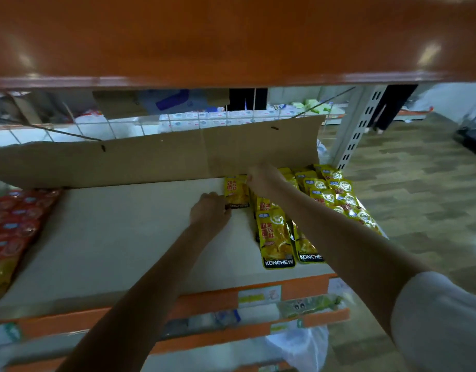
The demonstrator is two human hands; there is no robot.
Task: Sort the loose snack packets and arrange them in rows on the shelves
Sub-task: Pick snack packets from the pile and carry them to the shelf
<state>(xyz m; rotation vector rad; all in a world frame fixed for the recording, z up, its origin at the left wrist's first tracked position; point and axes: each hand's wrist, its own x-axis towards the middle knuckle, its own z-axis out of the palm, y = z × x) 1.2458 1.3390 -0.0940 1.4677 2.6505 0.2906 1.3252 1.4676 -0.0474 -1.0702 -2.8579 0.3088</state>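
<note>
we reach both hands into a shelf (124,237) with a pale board and an orange front edge. our left hand (210,209) has its fingers curled and pinches the lower black edge of a yellow packet (236,191), which lies flat at the back of the shelf, against a cardboard sheet (150,157). our right hand (261,178) grips the top corner of the same packet with curled fingers. just to the right lie the rows of yellow packets (330,194), overlapping; on the two nearest we read "konchew" in white letters on black. red packets (13,224) lie at the left end; their writing is too blurred to read. a price label (258,294) sits on the orange edge, its writing not legible.
</note>
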